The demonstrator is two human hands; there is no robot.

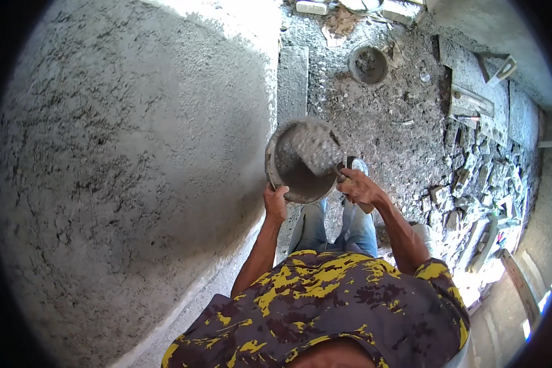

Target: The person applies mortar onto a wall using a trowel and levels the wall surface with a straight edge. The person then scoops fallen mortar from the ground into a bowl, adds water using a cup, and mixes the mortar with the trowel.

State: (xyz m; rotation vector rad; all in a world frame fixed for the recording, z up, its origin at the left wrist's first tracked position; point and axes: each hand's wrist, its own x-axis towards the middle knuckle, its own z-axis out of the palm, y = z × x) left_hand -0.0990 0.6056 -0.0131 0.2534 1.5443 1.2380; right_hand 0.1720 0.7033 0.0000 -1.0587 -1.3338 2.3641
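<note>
My left hand (276, 203) grips the near left rim of a round grey mortar bucket (273, 165), thumb over the edge, holding it up in front of my legs. My right hand (357, 186) is closed around the handle of a trowel (338, 167) at the bucket's right side. Over the bucket's opening, the trowel's blade carries a lump of wet grey mortar (318, 147), which hides most of the blade. Lower in the bucket the inside looks dark and smeared. Close by on the left rises a rough, plastered wall (129, 135).
Ahead on the rubble-strewn ground stands a second bucket (369, 65) with grey material inside. A plastering float (503, 70) and a long tool (472, 101) lie on boards at the right. Broken bricks (460, 184) are heaped there, and a plank (520, 285) leans nearer me.
</note>
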